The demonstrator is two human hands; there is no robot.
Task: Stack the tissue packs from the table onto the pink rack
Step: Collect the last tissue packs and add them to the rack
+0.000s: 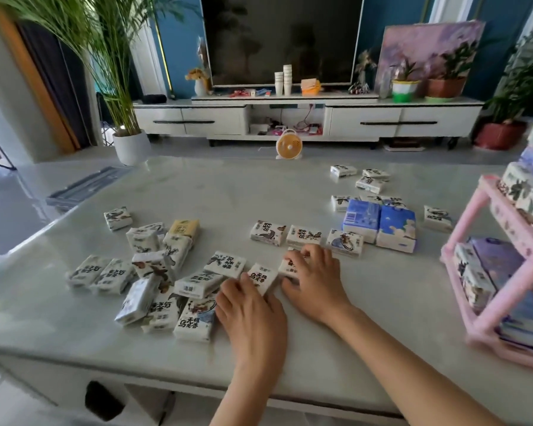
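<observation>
**Hands.** The right hand [314, 278] is curled over a white printed pack [290, 267], fingers on its top and thumb at its near edge. This is a pinch ready to lift. The left hand [250, 309] lies flatter, with its fingers nearly straight against the near-left edge of the adjacent pack [262, 277]. It holds nothing and appears to be nudging that pack toward the other, probably so both can be taken together.

**Stock.** Remaining tissue packs lie across the table [382, 318]:
- a loose heap [154, 272] to the left
- a row of three [302, 235] just beyond the hands
- two blue packs [382, 226] and scattered small ones [366, 179] farther right

**Destination.** The pink rack [486, 302] stands at the right edge. Both its tiers already carry packs, so most of the task remains.
</observation>
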